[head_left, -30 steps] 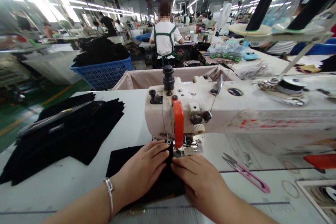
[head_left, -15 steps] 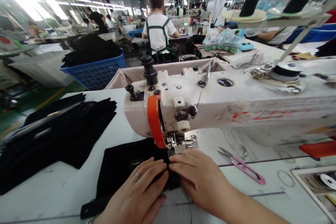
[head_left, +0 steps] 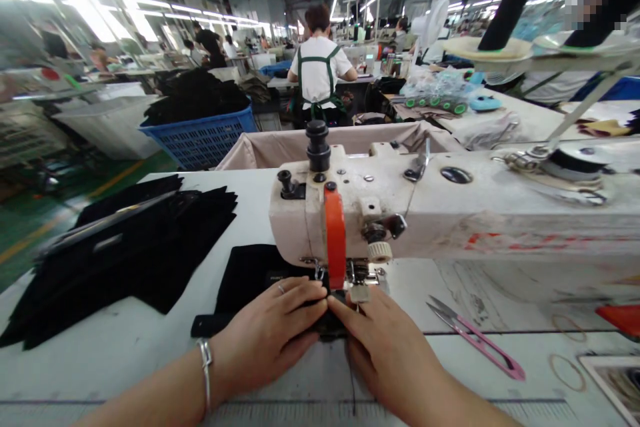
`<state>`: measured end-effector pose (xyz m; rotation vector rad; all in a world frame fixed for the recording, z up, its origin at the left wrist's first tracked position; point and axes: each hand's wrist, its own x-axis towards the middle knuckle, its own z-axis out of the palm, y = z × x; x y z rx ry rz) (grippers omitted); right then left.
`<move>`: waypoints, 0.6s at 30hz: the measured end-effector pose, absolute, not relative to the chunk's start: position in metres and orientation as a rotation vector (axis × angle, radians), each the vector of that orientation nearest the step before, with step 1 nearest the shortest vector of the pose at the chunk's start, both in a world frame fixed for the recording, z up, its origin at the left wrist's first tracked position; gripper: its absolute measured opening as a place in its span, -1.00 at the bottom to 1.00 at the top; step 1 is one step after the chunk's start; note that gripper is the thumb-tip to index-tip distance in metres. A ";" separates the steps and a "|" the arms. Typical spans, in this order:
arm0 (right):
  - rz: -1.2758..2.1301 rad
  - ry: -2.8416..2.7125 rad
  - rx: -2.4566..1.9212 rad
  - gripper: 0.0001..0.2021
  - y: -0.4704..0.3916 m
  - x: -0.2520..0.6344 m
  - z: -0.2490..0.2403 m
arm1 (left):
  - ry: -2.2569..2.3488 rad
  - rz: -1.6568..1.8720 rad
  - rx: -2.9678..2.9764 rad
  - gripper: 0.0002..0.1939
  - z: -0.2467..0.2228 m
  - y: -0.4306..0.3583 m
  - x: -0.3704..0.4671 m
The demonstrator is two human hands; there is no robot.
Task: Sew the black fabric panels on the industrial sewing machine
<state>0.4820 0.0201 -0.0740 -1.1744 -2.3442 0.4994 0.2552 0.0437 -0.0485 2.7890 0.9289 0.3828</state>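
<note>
A piece of black fabric (head_left: 245, 280) with a small dark label lies under the head of a white sewing machine (head_left: 440, 193). My left hand (head_left: 275, 320), with a ring and a silver bracelet, presses on the fabric, fingers together. My right hand (head_left: 387, 340) holds the same fabric close to the presser foot, which partly covers its fingertips. The index fingertips of both hands nearly meet in front of the orange guard (head_left: 335, 233). The fabric edge between my hands is mostly hidden under them. A dark thread hangs toward the table edge.
Pink thread snips (head_left: 480, 340) lie right of my right hand, near two rubber bands. Stacked black fabric pieces (head_left: 125, 247) cover the table's left side. Beyond the machine stand a beige cloth-lined bin (head_left: 280, 147) and a blue basket (head_left: 205, 137) of black cloth. A person in white works ahead.
The view has shifted, so the machine sits farther right in it. Both hands and the black fabric have moved forward, further under the machine head. My hands still hold the fabric.
</note>
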 end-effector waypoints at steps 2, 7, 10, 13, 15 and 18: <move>0.481 -2.348 -1.198 -0.56 0.022 0.481 -0.076 | 0.940 0.418 2.783 -0.63 -0.049 0.052 0.255; 0.467 -2.340 -1.224 -0.71 0.024 0.477 -0.077 | 0.949 0.395 2.818 -0.68 -0.052 0.067 0.256; 0.487 -2.295 -1.178 -0.71 0.024 0.478 -0.074 | 0.971 0.400 2.865 -0.71 -0.054 0.071 0.255; 0.469 -2.168 -1.165 -0.73 0.024 0.481 -0.072 | 0.951 0.446 2.901 -0.72 -0.055 0.077 0.249; 0.396 -2.085 -1.232 -0.76 0.026 0.484 -0.071 | 0.928 0.492 2.878 -0.73 -0.058 0.082 0.241; 0.284 -2.117 -1.375 -0.87 0.032 0.487 -0.068 | 0.913 0.551 2.836 -0.76 -0.062 0.088 0.230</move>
